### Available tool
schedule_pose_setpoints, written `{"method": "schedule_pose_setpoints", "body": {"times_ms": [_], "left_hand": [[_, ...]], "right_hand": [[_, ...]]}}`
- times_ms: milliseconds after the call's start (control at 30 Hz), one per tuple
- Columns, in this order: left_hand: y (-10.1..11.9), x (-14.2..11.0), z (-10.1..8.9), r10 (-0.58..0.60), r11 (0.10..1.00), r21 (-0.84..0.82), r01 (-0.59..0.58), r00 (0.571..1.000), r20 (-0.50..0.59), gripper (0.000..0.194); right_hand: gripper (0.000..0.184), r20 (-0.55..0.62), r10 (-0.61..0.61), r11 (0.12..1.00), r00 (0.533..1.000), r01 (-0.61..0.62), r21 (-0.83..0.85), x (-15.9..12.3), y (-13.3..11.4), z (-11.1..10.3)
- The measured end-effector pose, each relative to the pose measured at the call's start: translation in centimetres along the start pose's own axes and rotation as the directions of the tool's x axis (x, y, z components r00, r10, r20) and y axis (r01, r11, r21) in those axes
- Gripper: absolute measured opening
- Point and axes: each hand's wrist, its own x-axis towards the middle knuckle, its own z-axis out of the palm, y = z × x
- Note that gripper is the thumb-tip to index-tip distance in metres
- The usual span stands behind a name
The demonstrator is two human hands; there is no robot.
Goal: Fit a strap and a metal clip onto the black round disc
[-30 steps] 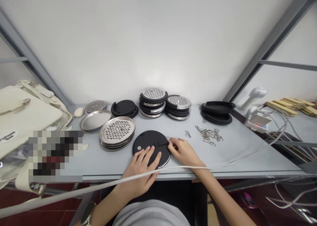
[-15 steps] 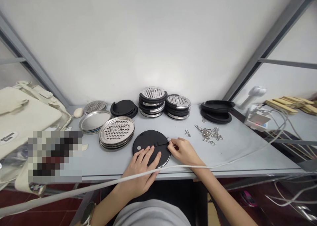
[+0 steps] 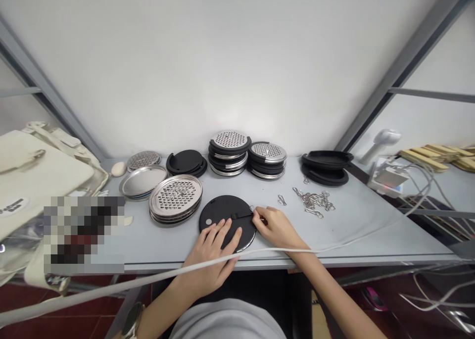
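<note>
A round black lid point(image 3: 222, 211) lies flat near the grey table's point(image 3: 352, 230) front edge. My left hand point(image 3: 210, 255) rests on its near side with the fingers stretched out flat. My right hand point(image 3: 276, 226) is at the lid's right rim, fingertips pinched on a small metal clip point(image 3: 253, 209) where a black tab meets the rim. A loose pile of similar metal clips point(image 3: 313, 200) lies to the right, with one single clip point(image 3: 281, 200) nearer.
Perforated steel discs point(image 3: 175, 196) and a steel tray point(image 3: 143, 180) sit left of the lid. Stacks of black-and-steel lids point(image 3: 230, 152) and black lids point(image 3: 325, 167) line the back. A white cable point(image 3: 156, 278) crosses the front edge. A cream bag point(image 3: 33, 170) lies at left.
</note>
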Motion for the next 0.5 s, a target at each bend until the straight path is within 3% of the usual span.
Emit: {"method": "schedule_pose_setpoints", "body": {"times_ms": [200,500], "left_hand": [[0.01,0.06,-0.02,0.004,1.0,0.001,-0.004,0.999,-0.037,0.05],[0.06,0.03,0.05,-0.002,1.0,0.004,0.002,1.0,-0.013,0.051]], "right_hand": [[0.033,-0.074,-0.018,0.997,0.997,0.023,0.068,-0.19,-0.24,-0.54],[0.032,0.02,0.001,1.0,1.0,-0.001,0.006,0.07,0.08,-0.01]]}}
